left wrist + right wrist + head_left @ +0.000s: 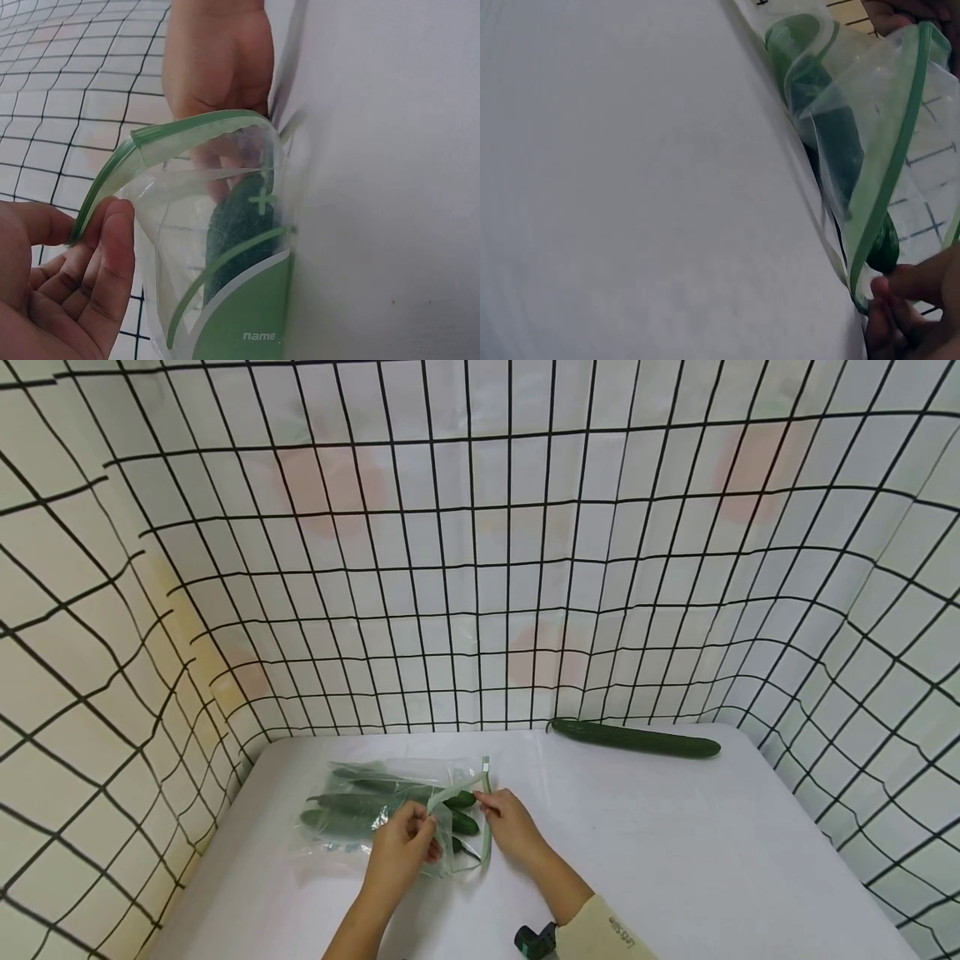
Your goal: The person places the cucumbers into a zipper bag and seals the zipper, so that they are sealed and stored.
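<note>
A clear zip bag (487, 839) with a green rim lies on its side on the white table, its mouth spread toward the right. Several cucumbers (465, 823) lie inside, their dark ends showing at the opening. My left hand (401, 847) pinches the green rim (96, 196) between thumb and fingers and holds it up. At the mouth's far side, my right hand (513, 828) pinches the bag's edge, its fingertips close to a cucumber end (886, 244). Film partly covers those fingertips in the left wrist view.
Another long cucumber (637, 739) lies at the back right, near the black wire grid (510, 610). Grid panels enclose the table (637, 860) at the back and both sides. A dark device (535, 941) sits at the right wrist by the sleeve (603, 935).
</note>
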Demonstrator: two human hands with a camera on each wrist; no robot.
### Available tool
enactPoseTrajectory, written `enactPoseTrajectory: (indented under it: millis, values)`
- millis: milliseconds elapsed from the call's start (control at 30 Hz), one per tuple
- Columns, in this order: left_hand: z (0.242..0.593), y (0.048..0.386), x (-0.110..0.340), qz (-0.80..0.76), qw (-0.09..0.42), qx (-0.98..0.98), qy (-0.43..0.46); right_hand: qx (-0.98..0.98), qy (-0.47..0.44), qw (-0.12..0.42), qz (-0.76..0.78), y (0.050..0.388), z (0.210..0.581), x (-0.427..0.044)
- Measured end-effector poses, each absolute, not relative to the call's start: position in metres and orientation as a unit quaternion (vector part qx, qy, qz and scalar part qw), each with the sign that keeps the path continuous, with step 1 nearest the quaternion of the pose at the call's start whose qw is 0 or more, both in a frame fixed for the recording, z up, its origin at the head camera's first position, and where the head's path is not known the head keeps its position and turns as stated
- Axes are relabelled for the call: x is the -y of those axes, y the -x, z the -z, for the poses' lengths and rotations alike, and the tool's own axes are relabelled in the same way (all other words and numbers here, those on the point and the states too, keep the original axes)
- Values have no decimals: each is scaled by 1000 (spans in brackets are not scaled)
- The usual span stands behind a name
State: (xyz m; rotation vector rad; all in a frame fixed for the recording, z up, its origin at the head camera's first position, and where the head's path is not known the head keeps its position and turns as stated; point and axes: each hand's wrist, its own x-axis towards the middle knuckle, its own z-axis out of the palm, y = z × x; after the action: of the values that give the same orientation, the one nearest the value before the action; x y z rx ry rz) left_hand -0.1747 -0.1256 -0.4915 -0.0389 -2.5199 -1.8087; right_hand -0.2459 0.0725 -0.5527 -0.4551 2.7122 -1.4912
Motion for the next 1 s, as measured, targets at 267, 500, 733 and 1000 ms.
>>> enactPoseTrajectory:
  millis: [267,500,733,1000]
  values:
    - [491,175,125,584,19,812,9,-830,131,24,542,244,550,-78]
    - [491,175,126,580,20,815,8,-809,115,7,577,246,549,-82]
    - [491,175,126,581,24,814,12,-796,102,-11,597,247,536,-89]
    - [492,175,126,581,27,813,14,-809,87,-39,581,246,524,-103]
